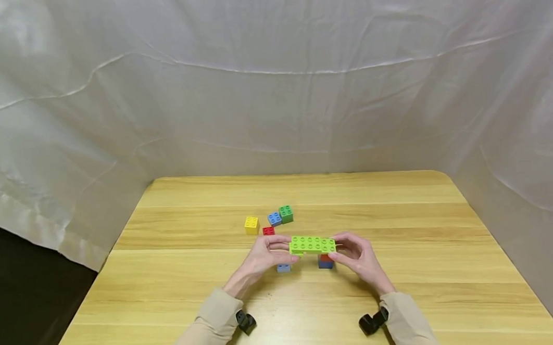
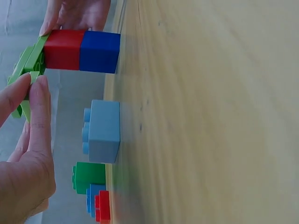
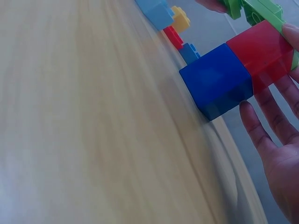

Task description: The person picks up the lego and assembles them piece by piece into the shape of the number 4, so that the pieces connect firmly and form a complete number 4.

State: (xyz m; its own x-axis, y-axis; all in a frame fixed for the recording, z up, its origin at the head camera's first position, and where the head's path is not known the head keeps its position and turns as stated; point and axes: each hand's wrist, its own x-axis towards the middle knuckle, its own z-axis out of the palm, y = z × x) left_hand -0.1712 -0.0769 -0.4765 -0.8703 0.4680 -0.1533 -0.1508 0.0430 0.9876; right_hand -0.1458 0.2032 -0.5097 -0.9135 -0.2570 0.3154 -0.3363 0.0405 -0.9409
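Both hands hold a long light-green brick piece (image 1: 310,244), studs up, above the table in the head view. My left hand (image 1: 264,257) pinches its left end between thumb and fingers. The right hand (image 1: 363,257) grips its right end, thumb in front. Under that end hang a red brick (image 2: 64,49) and a dark blue brick (image 2: 99,52), stacked together. Whether the dark blue brick touches the table cannot be told. In the right wrist view, fingertips lie close beside this stack. A light blue brick (image 1: 283,268) stands on the table near the left hand.
Beyond the left hand stand a yellow brick (image 1: 251,225), a small red brick (image 1: 268,231), a blue brick (image 1: 275,219) and a green brick (image 1: 286,214). The wooden table (image 1: 169,282) is bordered by pale cloth (image 1: 301,114) at the back and sides.
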